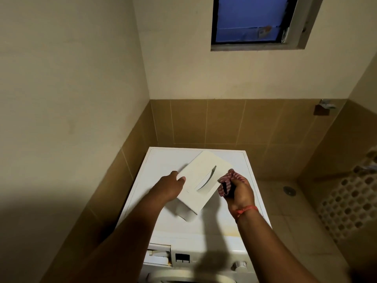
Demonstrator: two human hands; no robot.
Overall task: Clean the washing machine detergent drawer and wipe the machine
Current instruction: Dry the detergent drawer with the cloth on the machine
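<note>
The white detergent drawer (pixel 201 183) is out of the machine and held tilted above the white washing machine top (pixel 216 221), its front panel with the curved handle slot facing me. My left hand (pixel 170 186) grips the drawer's left edge. My right hand (pixel 238 190) is shut on a bunched red-and-white checked cloth (pixel 227 180), which touches the drawer's right edge. The empty drawer slot (pixel 159 255) shows at the machine's front upper left, beside the buttons (pixel 182 258) and the dial (pixel 239 265).
The machine stands in a corner, with a wall at its left and brown tiled wall behind. A tiled floor with a drain (pixel 289 190) lies to the right, beside a perforated white basket (pixel 350 203). A window (pixel 251 19) is high above.
</note>
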